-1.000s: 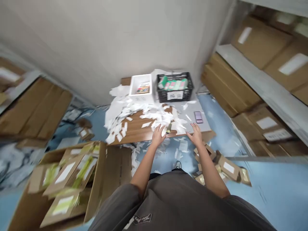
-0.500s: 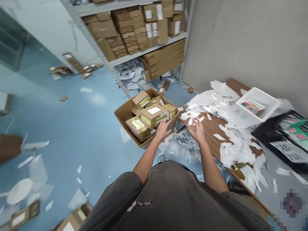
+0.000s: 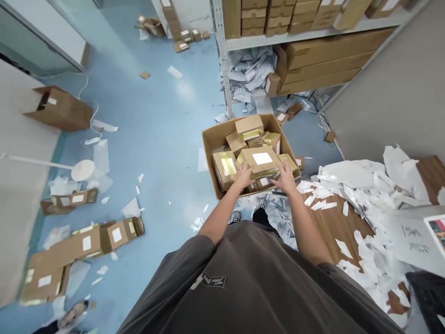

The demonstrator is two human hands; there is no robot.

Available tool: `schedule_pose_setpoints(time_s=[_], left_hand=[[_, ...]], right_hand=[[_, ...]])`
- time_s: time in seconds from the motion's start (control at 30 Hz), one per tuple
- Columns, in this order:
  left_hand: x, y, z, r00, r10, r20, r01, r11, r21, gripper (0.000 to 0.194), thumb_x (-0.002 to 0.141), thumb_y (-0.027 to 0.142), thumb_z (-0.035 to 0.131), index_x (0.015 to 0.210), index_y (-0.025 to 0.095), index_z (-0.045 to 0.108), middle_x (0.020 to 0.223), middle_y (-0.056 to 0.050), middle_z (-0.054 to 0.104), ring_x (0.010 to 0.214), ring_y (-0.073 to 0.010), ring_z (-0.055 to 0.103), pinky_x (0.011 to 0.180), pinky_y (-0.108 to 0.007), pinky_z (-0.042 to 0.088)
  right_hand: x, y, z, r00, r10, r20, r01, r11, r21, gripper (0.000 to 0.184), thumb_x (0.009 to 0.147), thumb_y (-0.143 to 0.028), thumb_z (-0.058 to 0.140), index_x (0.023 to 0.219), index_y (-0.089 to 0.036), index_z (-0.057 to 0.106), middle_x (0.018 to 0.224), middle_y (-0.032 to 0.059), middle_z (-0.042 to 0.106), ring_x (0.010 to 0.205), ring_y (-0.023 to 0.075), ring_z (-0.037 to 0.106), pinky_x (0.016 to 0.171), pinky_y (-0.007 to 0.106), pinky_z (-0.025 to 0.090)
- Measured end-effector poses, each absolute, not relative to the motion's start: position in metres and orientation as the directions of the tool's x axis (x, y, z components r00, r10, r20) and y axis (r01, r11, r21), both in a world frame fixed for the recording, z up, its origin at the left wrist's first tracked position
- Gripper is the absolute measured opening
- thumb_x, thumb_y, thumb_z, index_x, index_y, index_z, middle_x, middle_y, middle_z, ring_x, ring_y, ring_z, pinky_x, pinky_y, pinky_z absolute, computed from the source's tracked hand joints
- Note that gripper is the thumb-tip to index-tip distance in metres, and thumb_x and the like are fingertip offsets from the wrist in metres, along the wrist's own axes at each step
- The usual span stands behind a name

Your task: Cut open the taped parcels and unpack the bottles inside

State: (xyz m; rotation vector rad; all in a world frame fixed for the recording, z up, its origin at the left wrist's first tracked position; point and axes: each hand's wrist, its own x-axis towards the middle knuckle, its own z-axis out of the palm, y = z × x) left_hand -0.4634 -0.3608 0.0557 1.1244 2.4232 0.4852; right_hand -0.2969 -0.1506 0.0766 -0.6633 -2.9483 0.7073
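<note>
2 hands at the parcel in the open carton.
The labelled parcel (image 3: 261, 159) lies between the left hand (image 3: 244, 175) and the right hand (image 3: 285, 178), atop other parcels (image 3: 225, 168) in the carton (image 3: 216, 135). Fingers are spread at its 2 ends, neither hand clenched; whether they grasp it, I cannot tell. Beyond the grip sits 1 taped box (image 3: 249, 124); right of the grip is the table (image 3: 342, 227) with paper scraps (image 3: 373, 260).

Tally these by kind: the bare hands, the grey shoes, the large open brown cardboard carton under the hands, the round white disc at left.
Bare hands: 2
Grey shoes: 2
Open brown carton: 1
Round white disc: 1
Total: 6
</note>
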Motion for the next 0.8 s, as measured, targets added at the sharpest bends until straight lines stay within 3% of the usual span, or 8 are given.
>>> schedule_pose_setpoints(time_s=[0.2,0.4,0.53,0.63,0.8], left_hand=[[-0.465,-0.324,0.032,-0.642,0.735,-0.217,0.618,0.664,0.421,0.047,0.097,0.023,0.071,0.144,0.025,0.07,0.173,-0.011,0.043,0.165,-0.0356,0.028,0.128,-0.055,0.042],[-0.465,-0.366,0.027,-0.736,0.638,-0.224,0.515,0.744,0.427,0.047,0.105,0.021,0.055,0.149,0.033,0.066,0.175,0.0,0.043,0.162,-0.028,0.037,0.134,-0.05,0.035],[-0.466,-0.388,0.032,-0.785,0.551,-0.282,0.402,0.8,0.445,0.052,0.107,0.021,0.05,0.156,0.036,0.06,0.181,0.004,0.031,0.151,-0.025,0.054,0.124,-0.043,0.049],[-0.465,-0.387,0.037,-0.798,0.509,-0.322,0.359,0.831,0.425,0.053,0.108,0.022,0.05,0.157,0.039,0.058,0.183,0.006,0.022,0.15,-0.0272,0.055,0.117,-0.045,0.055],[-0.46,-0.372,0.034,-0.852,0.409,-0.327,0.284,0.885,0.368,0.051,0.101,0.03,0.069,0.152,0.036,0.063,0.185,0.002,0.014,0.149,-0.0354,0.056,0.114,-0.049,0.057]], right_hand=[[-0.331,-0.085,0.043,-0.944,0.267,-0.192,0.328,0.8,-0.501,0.112,0.079,-0.048,0.089,0.174,-0.03,0.033,0.183,0.0135,0.012,0.167,0.047,0.017,0.131,0.067,0.029],[-0.371,-0.04,0.016,-0.911,0.128,-0.393,0.34,0.773,-0.536,0.124,0.07,-0.045,0.097,0.175,-0.035,0.03,0.185,0.0118,0.004,0.165,0.0454,0.026,0.128,0.058,0.038],[-0.399,-0.053,0.001,-0.874,-0.032,-0.485,0.279,0.783,-0.556,0.13,0.065,-0.039,0.101,0.175,-0.036,0.031,0.185,0.0142,-0.006,0.155,0.0457,0.045,0.122,0.051,0.044],[-0.41,-0.071,-0.009,-0.859,-0.06,-0.508,0.25,0.817,-0.519,0.129,0.064,-0.035,0.101,0.174,-0.035,0.033,0.184,0.0163,-0.006,0.149,0.048,0.05,0.121,0.053,0.044],[-0.403,-0.081,-0.01,-0.897,-0.024,-0.441,0.227,0.831,-0.507,0.12,0.068,-0.041,0.099,0.172,-0.037,0.039,0.185,0.0107,0.0,0.147,0.0466,0.05,0.12,0.052,0.045]])
